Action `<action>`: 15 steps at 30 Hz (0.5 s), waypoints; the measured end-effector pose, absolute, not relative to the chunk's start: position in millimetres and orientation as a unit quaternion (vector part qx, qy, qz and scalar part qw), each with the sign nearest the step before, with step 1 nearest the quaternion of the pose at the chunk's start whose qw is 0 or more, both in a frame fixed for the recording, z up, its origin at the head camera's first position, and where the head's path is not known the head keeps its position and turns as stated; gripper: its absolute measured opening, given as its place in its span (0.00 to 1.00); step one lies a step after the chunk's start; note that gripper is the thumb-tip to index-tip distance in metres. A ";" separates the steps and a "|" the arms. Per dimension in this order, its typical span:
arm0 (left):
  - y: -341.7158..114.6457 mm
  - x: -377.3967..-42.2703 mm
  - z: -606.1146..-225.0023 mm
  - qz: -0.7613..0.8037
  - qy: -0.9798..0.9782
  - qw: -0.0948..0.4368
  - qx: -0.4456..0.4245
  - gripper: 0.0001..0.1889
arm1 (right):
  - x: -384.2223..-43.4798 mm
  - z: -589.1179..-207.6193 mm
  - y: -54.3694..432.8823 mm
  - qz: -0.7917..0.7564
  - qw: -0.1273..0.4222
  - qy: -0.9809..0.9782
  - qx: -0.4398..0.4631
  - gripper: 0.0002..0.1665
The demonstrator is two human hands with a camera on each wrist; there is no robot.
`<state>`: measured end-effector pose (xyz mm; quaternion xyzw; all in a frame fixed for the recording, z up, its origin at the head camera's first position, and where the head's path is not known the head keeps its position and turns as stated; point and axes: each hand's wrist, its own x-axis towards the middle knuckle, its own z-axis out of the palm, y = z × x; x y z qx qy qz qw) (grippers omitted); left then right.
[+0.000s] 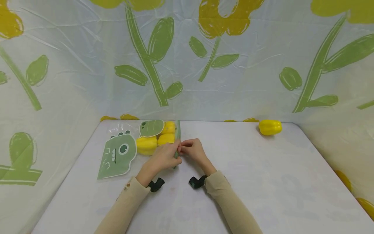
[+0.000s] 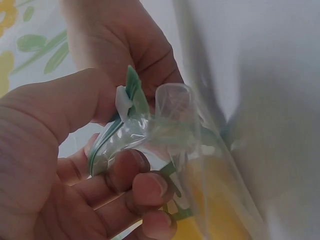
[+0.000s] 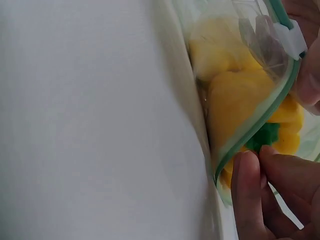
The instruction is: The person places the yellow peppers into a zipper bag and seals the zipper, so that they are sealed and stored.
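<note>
A clear zip bag [image 1: 121,157] with green dinosaur prints lies on the table, left of centre, with several yellow bell peppers [image 1: 147,145] inside. Its green-trimmed mouth faces right. My left hand [image 1: 166,155] pinches that edge beside the white slider [image 3: 291,41], its thumb against the strip in the left wrist view. Lower along the same edge, the thumb and fingertips of my right hand [image 3: 275,192] pinch the rim in the right wrist view. A green stem [image 3: 264,136] shows through the plastic near these fingertips. Part of the bag's mouth is hidden behind my left hand in the head view.
A single yellow bell pepper [image 1: 270,127] lies at the table's back right corner. Black devices [image 1: 197,182] sit at both wrists. A flower-printed sheet [image 1: 187,65] hangs behind and beside the white table [image 1: 263,182].
</note>
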<state>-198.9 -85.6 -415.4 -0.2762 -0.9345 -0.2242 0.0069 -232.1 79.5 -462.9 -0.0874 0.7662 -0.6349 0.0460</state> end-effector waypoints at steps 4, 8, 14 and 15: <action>-84.6 -199.0 -414.1 -0.226 -0.935 0.004 -0.272 0.16 | -232.8 -460.1 84.5 -0.627 0.051 0.771 -0.098 0.08; -86.9 -199.1 -413.2 -0.234 -0.935 -0.005 -0.266 0.15 | -240.0 -448.2 103.0 -0.620 0.047 0.775 -0.110 0.11; -89.2 -200.7 -413.0 -0.241 -0.934 -0.008 -0.265 0.15 | -261.2 -407.7 178.3 -0.569 -0.018 0.815 -0.111 0.15; -89.5 -200.9 -413.1 -0.240 -0.934 -0.007 -0.265 0.15 | -264.3 -400.2 194.9 -0.554 -0.035 0.825 -0.106 0.15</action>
